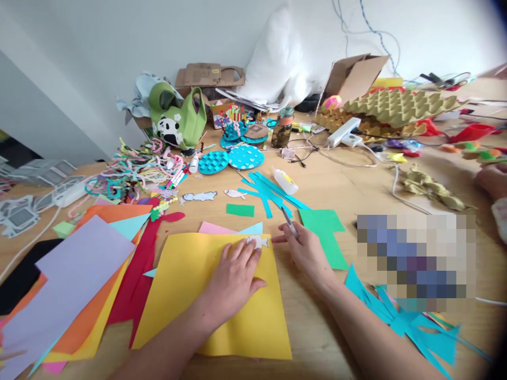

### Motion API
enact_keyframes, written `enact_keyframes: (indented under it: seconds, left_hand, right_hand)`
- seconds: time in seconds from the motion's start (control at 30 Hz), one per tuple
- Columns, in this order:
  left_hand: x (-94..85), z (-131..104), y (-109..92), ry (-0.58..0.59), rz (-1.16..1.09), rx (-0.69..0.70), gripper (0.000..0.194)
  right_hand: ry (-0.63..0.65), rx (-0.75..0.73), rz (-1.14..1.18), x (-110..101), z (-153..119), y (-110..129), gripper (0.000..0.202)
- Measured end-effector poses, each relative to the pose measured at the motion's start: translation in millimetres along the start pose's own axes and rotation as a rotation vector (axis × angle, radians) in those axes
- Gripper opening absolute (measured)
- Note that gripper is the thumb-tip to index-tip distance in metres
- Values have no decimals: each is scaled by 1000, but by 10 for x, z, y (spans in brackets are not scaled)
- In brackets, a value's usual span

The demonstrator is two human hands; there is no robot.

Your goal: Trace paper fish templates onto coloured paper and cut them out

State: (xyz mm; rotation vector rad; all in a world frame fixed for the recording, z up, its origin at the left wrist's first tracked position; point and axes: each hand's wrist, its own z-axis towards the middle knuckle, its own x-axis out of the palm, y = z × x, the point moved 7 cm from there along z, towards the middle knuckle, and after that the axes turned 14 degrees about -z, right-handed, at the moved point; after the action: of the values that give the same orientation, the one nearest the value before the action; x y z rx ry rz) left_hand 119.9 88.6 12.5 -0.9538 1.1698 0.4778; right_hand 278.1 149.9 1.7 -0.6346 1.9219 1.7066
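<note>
A large yellow sheet (174, 295) lies on the table in front of me. My left hand (240, 269) rests flat on it with fingers spread, its fingertips on a small white fish cutout (259, 241) near the sheet's top right corner. Just right of the sheet, my right hand (303, 243) holds a pen (290, 224), its index finger pointing toward the fish's tail. Beyond the sheet are another fish cutout (235, 194), a longer pale cutout (200, 196) and a green paper rectangle (240, 210).
Coloured paper (79, 274) is piled left, green paper (327, 232) and blue scraps (407, 316) right. A glue bottle (285, 181), blue strips (269, 192), a jar (282, 128) and a green bag (190, 121) stand or lie farther back. Another person's hand (493, 182) shows at right.
</note>
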Motion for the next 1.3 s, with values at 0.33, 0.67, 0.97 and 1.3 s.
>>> enact_keyframes:
  seconds: [0.33,0.67,0.97,1.3]
  left_hand:
    - [24,-29,-3,10,5,8,59]
    - [-57,-19,-17,-24,-66,16,53]
    - [-641,-158,844,41,-8,-391,49]
    - [-725,-147,1177,30,3,-341,47]
  right_hand:
    - [15,19,-62,-4,2,-10,27]
    - [31,-470,-301,202,-112,292,27]
    - [35,-490,-458,310,-114,266,26]
    - [32,-504,-492,314,-105,266,33]
